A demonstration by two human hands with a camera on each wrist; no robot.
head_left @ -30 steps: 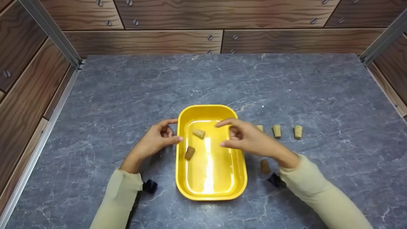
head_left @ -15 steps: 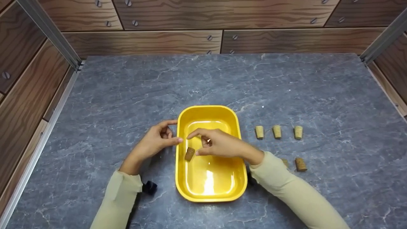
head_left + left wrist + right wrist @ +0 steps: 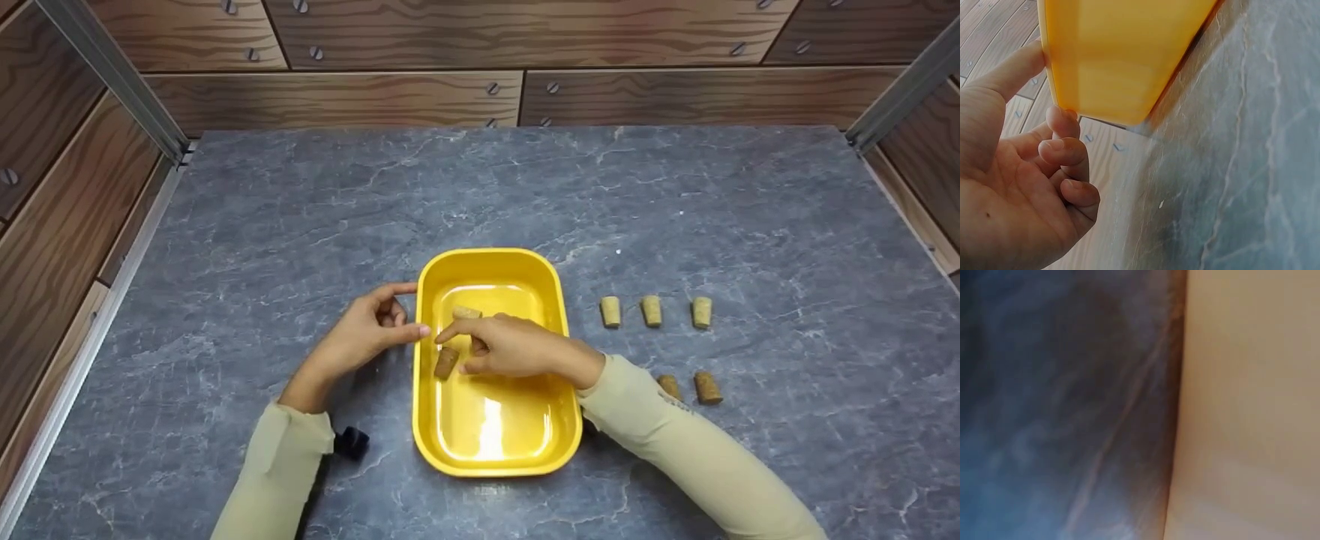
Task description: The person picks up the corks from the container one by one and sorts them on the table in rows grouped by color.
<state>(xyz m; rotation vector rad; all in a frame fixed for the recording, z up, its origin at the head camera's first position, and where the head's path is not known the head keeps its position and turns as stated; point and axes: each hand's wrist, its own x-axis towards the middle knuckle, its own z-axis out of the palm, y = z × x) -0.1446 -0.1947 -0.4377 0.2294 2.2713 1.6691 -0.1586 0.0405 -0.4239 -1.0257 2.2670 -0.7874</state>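
Observation:
A yellow plastic tray stands on the grey marbled table. My left hand holds its left wall, thumb on the rim and index finger against the outside; in the left wrist view the other fingers of the left hand are curled below. Inside the tray lie a dark brown cork stopper and a pale cork stopper, partly hidden by my right hand. That hand reaches over the right wall, index finger and thumb spread apart close around the dark cork. The right wrist view shows only table and tray wall.
Right of the tray three pale corks stand in a row. Nearer the front are two brown corks, one partly behind the right sleeve. Wood-patterned panels border the table at the back and sides.
My right hand has moved left and down into the tray, from beside the pale cork to the dark one. The left hand stays on the tray's rim.

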